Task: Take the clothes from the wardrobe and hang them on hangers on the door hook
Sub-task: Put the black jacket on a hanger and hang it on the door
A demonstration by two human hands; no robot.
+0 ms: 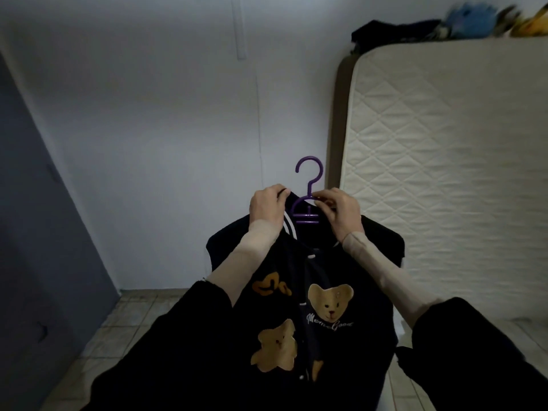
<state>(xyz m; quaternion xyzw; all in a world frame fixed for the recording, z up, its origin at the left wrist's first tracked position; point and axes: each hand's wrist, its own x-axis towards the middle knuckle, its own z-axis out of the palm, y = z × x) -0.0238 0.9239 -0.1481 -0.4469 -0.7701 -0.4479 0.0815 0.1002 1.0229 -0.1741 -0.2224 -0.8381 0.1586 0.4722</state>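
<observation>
Head view. Open room ahead up to a white wall (166, 137); tiled floor (139, 315) visible at the wall's foot. Hemmed in on the right by a quilted mattress (450, 179) stood on edge near the right arm, on the left by a grey-blue panel (38, 221) running down the left edge.

Dark jacket (314, 315) with bear patches held up in mid-air, centre, on a purple hanger (308, 188); hook free above both hands, caught on nothing. White-striped collar seen at the left shoulder.

Left hand (267, 207) raised, fingers curled over the collar edge, gripping it. Right hand (341, 212) level with it, thumb and fingers pinching the hanger's neck and the collar beside it. Both forearms extended forward and upward, in beige inner sleeves under dark outer sleeves.

Hanger shoulders concealed inside the jacket. Jacket hem cut off at the bottom edge. Script under one bear patch too small to read with confidence. Dark bundle (391, 31) and blurred blue and yellow items (474, 16) on the mattress's upper edge, not identifiable.
</observation>
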